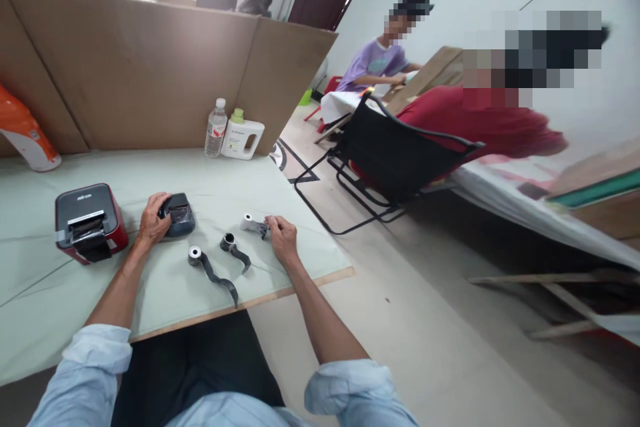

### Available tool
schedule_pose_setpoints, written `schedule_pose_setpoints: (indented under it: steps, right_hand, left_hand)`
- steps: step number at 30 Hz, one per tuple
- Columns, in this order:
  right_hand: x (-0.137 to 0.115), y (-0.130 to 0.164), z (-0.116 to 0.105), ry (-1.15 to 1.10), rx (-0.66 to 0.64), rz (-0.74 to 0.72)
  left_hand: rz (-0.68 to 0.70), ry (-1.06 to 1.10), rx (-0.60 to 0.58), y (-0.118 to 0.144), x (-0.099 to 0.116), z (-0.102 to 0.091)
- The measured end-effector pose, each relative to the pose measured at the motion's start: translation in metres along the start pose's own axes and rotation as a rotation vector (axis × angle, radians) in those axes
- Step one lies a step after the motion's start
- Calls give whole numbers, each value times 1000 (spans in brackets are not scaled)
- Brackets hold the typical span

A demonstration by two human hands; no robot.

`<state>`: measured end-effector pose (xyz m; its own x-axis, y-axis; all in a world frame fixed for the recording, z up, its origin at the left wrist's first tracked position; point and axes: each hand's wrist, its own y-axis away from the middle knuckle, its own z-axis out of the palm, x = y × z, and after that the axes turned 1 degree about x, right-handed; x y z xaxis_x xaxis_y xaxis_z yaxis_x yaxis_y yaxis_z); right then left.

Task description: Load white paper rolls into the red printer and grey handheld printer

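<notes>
left hand [153, 221]: laid over the small dark grey box-shaped printer [177, 215], grip curled around its left edge.
right hand [283, 237]: grip pinched on the dark strip end of a small white paper roll [247, 221].
white roll: lying on the pale green counter [60, 293], just left of the right hand.
other rolls: a silver-cored roll with a long dark strip [213, 271] and a black-cored roll with a short strip [234, 248], placed between the hands.
red and black printer [89, 223]: set left of the grey one.
back edge: clear plastic water bottle [216, 128] and white jug with green cap [243, 136] stood against the brown cardboard wall [150, 73].
background: two seated people seen beyond a black folding chair [385, 160].
</notes>
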<state>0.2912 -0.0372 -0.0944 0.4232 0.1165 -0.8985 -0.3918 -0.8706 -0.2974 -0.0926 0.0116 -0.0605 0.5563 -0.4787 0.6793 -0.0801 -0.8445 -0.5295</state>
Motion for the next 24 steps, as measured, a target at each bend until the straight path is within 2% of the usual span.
schedule_pose_setpoints:
  steps: [15, 24]
  right_hand:
    - [2, 0, 4, 32, -2, -44]
    - [8, -3, 6, -6, -8, -20]
  left_hand:
    - [-51, 6, 2, 5, 2, 0]
    - [-22, -8, -11, 1, 3, -5]
